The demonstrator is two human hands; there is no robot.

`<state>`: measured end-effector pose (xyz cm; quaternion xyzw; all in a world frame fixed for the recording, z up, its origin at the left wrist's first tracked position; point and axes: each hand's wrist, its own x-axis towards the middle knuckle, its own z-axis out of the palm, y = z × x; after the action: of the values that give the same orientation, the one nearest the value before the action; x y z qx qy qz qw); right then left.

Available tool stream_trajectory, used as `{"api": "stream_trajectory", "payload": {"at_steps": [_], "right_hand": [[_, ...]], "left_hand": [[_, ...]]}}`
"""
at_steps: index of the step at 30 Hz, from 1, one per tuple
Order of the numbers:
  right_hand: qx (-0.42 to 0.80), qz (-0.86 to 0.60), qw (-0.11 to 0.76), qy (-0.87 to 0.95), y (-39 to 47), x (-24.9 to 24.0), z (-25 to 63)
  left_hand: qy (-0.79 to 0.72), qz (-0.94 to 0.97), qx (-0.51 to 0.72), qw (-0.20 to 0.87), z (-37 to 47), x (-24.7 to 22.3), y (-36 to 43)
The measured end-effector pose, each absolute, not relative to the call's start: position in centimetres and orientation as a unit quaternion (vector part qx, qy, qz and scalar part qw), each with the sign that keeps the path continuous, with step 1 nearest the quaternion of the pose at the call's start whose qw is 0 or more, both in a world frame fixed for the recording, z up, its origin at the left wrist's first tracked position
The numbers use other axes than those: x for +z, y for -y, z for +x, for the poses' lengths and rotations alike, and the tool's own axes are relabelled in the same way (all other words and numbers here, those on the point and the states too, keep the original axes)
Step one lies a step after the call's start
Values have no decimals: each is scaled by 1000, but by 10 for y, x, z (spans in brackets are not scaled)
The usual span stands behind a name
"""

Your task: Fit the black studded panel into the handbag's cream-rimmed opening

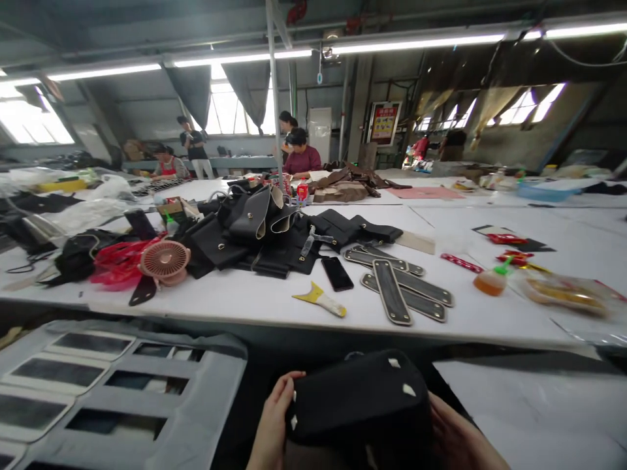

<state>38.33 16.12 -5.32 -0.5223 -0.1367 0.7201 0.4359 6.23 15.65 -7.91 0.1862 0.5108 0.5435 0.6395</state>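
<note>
Between my two hands is a black bag body (353, 398), box-shaped, with small whitish patches near the corners of the face turned up. My left hand (277, 414) grips its left end, fingers wrapped over the edge. At the right end, my right hand (453, 427) holds the side, its fingertips partly hidden behind the dark material. On the white table ahead lie several long dark strips (392, 292) with pale edges and metal studs. A yellow-and-white scraper (321, 300) and a black phone (337, 273) lie to their left.
Black leather pieces (259, 228) are heaped mid-table, beside a pink fan (165, 261) and a red plastic bag (120, 264). A glue bottle (491, 279) stands at right. A grey tray with rectangular slots (196, 405) is at lower left. Several people work beyond.
</note>
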Motion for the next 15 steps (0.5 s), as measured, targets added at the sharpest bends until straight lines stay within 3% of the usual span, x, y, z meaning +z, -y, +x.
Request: {"api": "stream_trajectory", "payload": {"at_steps": [8, 15], "right_hand": [[687, -510, 478, 198, -175, -44, 381], [699, -445, 540, 151, -152, -73, 379]], "left_hand": [[-533, 156, 527, 643, 62, -70, -156], [-592, 233, 501, 587, 56, -75, -164]]}}
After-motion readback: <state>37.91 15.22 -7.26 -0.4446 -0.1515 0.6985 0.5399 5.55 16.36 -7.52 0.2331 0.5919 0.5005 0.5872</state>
